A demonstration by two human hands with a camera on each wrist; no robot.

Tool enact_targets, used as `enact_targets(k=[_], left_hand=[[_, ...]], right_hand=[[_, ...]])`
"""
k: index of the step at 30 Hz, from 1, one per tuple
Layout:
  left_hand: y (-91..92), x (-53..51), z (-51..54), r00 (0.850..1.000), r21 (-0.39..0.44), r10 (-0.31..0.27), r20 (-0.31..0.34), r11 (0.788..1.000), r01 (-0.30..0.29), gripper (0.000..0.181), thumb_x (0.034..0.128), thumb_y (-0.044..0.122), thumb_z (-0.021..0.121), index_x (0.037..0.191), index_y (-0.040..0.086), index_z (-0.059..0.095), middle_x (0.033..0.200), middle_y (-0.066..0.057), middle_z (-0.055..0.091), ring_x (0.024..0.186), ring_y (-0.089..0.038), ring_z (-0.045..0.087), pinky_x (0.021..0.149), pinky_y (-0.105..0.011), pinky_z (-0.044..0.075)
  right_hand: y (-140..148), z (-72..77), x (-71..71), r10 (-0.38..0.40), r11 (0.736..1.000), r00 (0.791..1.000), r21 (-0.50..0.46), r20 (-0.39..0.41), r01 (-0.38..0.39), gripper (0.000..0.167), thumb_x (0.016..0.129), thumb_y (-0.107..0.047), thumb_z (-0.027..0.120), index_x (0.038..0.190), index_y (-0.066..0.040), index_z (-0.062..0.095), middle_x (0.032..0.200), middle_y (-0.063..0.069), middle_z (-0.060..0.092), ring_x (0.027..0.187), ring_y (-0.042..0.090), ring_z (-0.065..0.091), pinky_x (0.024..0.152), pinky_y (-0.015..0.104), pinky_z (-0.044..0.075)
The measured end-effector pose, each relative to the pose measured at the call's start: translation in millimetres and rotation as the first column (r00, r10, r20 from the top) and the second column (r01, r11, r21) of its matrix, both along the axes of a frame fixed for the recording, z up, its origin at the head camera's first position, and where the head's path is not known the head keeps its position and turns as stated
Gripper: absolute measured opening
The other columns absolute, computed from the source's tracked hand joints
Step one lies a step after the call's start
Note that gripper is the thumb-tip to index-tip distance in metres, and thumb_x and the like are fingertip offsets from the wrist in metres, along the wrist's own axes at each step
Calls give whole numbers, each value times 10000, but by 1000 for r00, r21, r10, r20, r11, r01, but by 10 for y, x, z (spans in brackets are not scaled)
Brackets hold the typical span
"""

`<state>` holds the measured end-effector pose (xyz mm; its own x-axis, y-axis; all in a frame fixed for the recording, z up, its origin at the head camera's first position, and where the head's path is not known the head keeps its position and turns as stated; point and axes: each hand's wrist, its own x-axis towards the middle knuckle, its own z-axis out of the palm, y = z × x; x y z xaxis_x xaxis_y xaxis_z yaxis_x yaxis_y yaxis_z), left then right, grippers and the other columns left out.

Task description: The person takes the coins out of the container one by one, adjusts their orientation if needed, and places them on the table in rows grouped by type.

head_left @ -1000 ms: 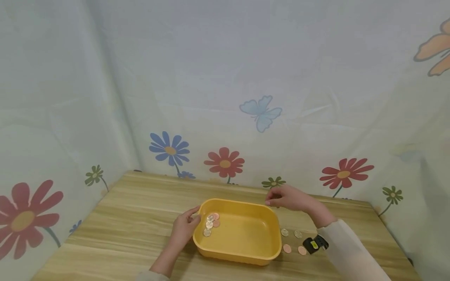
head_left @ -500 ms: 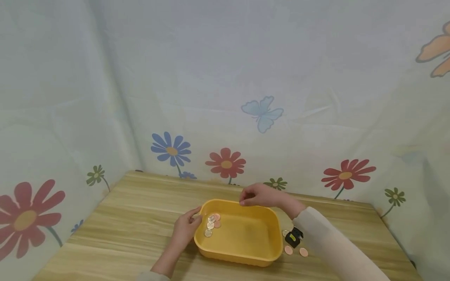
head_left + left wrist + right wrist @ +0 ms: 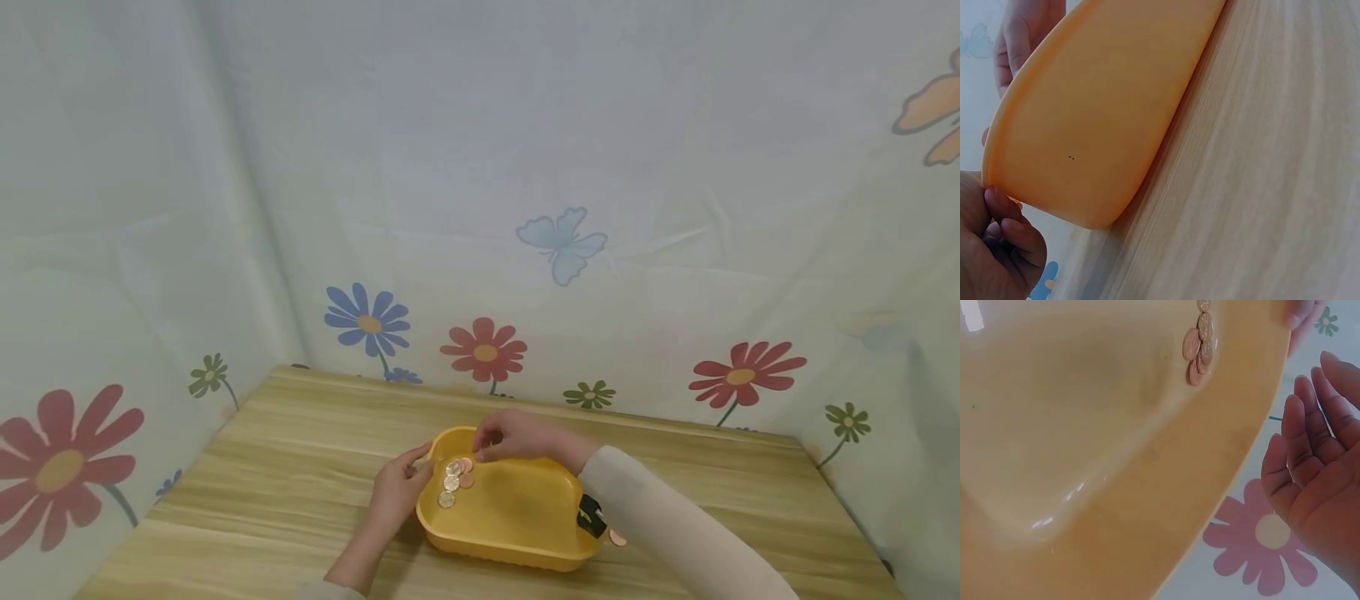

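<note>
A yellow tray (image 3: 517,508) stands on the wooden table, with silver coins (image 3: 452,482) and copper coins (image 3: 467,480) lying at its left end. The left hand (image 3: 396,490) grips the tray's left rim, thumb on top; in the left wrist view that hand (image 3: 1004,247) has curled fingers against the end of the tray (image 3: 1097,125). Over the tray's back rim, close to the coins, is the right hand (image 3: 517,437). The right wrist view shows this hand (image 3: 1322,456) beside the tray wall, fingers loosely bent and apart, nothing between them; the coins (image 3: 1192,345) lie beyond.
One copper coin (image 3: 617,538) shows on the table (image 3: 300,467) right of the tray, partly behind the right sleeve (image 3: 660,517). A black wrist camera (image 3: 591,517) hangs over the tray's right end. A flowered cloth (image 3: 420,167) rises behind the table.
The right hand has moved left from the tray's back right corner along its back rim to near the coins. Its sleeve now covers most coins on the table. The left hand keeps its grip.
</note>
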<state>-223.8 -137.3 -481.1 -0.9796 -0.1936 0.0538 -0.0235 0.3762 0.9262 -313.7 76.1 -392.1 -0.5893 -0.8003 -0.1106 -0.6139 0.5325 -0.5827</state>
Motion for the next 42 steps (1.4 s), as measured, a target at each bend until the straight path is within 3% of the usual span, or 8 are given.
enact_targets(k=[7, 13, 17, 23, 27, 34, 42], left_hand=[[-8, 2, 23, 1000, -7, -10, 0, 1000, 10, 463, 971, 108, 619, 1412, -27, 580, 602, -33, 563, 438, -70, 405, 406, -182, 372], [-27, -2, 34, 996, -9, -86, 40, 996, 86, 486, 1016, 139, 567, 1480, 5, 514, 645, -107, 612, 393, -62, 371, 385, -189, 355], [-37, -1, 34, 991, -11, -117, 72, 993, 118, 490, 1043, 171, 534, 1509, 27, 480, 649, -120, 619, 360, -51, 338, 371, -191, 339], [-39, 6, 43, 990, -27, -126, 55, 991, 128, 484, 1048, 162, 522, 1507, 13, 477, 800, -198, 716, 359, -51, 342, 363, -187, 339], [-41, 9, 36, 990, -24, -132, 55, 991, 133, 484, 1048, 146, 514, 1510, 9, 471, 895, -244, 734, 358, -55, 343, 360, -191, 336], [-45, 13, 38, 989, -27, -135, 64, 990, 137, 492, 1046, 140, 510, 1520, 20, 462, 864, -253, 721, 363, -69, 354, 367, -208, 346], [-68, 23, 58, 980, -24, -183, 79, 982, 186, 512, 1063, 148, 467, 1554, 17, 403, 683, -162, 645, 375, -77, 358, 372, -206, 347]], right_hand=[[-146, -113, -11, 3, 1000, 1000, 14, 16, -3, 150, 951, -168, 708, 1066, -74, 734, 983, 20, 710, 835, 53, 532, 775, 176, 482], [-265, -269, -47, 0, 1000, 1000, 17, 31, 0, 179, 951, -140, 707, 1095, -39, 741, 983, 39, 714, 829, 41, 539, 784, 168, 492], [-326, -383, -62, -18, 1000, 999, 2, 43, 17, 178, 940, -105, 709, 1094, -21, 737, 925, 47, 711, 769, 36, 537, 722, 163, 479], [-363, -500, -33, -46, 998, 991, -37, 127, 51, 181, 925, -29, 700, 1099, 24, 703, 873, 98, 711, 712, 123, 595, 628, 158, 464], [-375, -556, -10, -62, 997, 989, -43, 134, 69, 190, 903, 0, 714, 1089, 35, 698, 874, 100, 710, 702, 133, 593, 612, 148, 454], [-379, -608, 3, -68, 997, 994, -42, 81, 71, 177, 885, -9, 750, 1059, 10, 717, 871, 71, 695, 707, 48, 522, 648, 151, 444], [-416, -687, -20, -100, 994, 989, -42, 104, 105, 191, 880, -31, 771, 1064, -2, 730, 810, -14, 620, 661, 59, 509, 587, 146, 426]])
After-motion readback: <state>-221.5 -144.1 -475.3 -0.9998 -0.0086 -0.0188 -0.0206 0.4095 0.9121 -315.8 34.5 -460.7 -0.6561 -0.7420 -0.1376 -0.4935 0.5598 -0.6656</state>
